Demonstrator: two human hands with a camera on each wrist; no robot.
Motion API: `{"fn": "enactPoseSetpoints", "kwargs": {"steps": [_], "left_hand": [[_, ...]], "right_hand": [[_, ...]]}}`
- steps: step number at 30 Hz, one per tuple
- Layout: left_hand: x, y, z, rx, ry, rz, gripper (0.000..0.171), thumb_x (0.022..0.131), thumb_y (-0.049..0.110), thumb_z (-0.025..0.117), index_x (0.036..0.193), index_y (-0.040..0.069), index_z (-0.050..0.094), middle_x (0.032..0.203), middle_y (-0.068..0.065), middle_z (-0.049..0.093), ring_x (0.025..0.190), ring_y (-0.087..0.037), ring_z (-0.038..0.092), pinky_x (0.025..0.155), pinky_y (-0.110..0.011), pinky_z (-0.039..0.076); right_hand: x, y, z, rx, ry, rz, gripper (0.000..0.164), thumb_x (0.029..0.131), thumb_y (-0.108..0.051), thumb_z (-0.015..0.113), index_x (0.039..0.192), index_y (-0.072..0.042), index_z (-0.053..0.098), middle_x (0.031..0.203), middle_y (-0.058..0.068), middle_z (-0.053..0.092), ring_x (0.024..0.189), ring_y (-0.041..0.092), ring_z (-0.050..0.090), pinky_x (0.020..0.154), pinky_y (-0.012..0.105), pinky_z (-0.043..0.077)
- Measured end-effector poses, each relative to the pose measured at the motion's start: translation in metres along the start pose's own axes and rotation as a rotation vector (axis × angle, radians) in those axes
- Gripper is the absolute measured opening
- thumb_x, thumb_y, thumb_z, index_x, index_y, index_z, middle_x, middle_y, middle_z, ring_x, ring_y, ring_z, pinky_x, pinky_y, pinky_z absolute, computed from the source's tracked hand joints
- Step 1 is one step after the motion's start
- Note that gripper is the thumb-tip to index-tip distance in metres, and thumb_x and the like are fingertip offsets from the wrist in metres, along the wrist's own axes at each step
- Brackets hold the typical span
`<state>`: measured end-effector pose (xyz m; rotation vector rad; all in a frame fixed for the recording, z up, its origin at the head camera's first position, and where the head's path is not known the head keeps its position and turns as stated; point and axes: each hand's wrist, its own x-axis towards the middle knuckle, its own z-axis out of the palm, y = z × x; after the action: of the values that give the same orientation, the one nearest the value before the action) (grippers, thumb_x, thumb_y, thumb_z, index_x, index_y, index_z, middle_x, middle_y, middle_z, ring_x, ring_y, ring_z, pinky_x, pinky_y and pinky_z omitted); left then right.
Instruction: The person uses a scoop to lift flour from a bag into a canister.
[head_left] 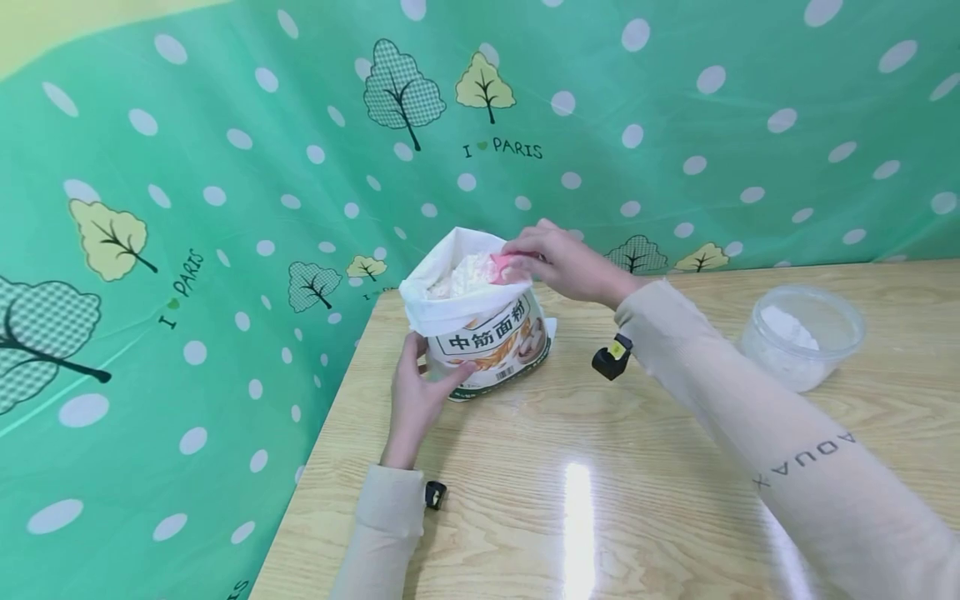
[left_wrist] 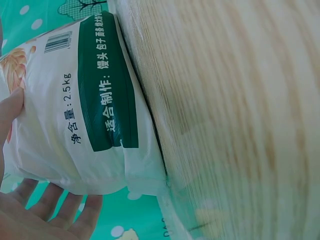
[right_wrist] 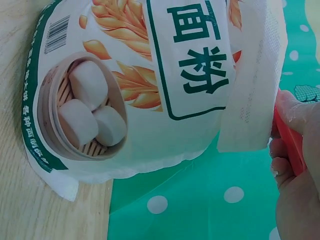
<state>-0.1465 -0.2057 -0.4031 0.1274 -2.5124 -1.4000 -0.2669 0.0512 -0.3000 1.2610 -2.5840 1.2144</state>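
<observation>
An open flour bag [head_left: 487,333] stands on the table with its white rim folded outward and white flour [head_left: 468,275] showing inside. My left hand [head_left: 423,392] grips the bag's left side; in the left wrist view the thumb [left_wrist: 11,107] lies on the printed front and the fingers [left_wrist: 60,207] are round the side edge. Over the bag's mouth, my right hand [head_left: 558,258] holds a pinkish-red scoop [head_left: 506,268] whose end meets the flour. The right wrist view shows the scoop's red handle [right_wrist: 291,142] between thumb and fingers; its far end is hidden behind the rim.
A clear round plastic tub [head_left: 802,337] with white flour in it stands on the right of the wooden table [head_left: 517,500], beyond my right forearm. A green dotted curtain [head_left: 247,167] hangs behind the table and along its left edge.
</observation>
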Motion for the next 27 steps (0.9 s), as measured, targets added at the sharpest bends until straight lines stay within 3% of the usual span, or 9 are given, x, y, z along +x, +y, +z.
{"fn": "enactPoseSetpoints", "kwargs": {"steps": [9, 27], "left_hand": [[0.001, -0.001, 0.0, 0.0, 0.0, 0.006, 0.079, 0.074, 0.046, 0.086, 0.138, 0.023, 0.046, 0.134, 0.001, 0.056, 0.124, -0.02, 0.049, 0.105, -0.045, 0.042], [0.002, -0.001, 0.002, 0.005, 0.002, -0.021, 0.085, 0.072, 0.05, 0.086, 0.142, 0.026, 0.044, 0.138, 0.001, 0.054, 0.128, -0.019, 0.047, 0.105, -0.044, 0.042]], "right_hand": [[-0.005, 0.002, 0.001, 0.048, 0.053, 0.07, 0.03, 0.101, -0.017, 0.057, 0.129, -0.007, 0.065, 0.111, 0.005, 0.067, 0.095, 0.021, 0.043, 0.079, 0.035, 0.041], [-0.015, -0.006, -0.011, 0.021, 0.1, 0.066, 0.029, 0.101, -0.015, 0.057, 0.126, -0.005, 0.067, 0.111, 0.008, 0.068, 0.097, 0.022, 0.046, 0.081, 0.035, 0.043]]}}
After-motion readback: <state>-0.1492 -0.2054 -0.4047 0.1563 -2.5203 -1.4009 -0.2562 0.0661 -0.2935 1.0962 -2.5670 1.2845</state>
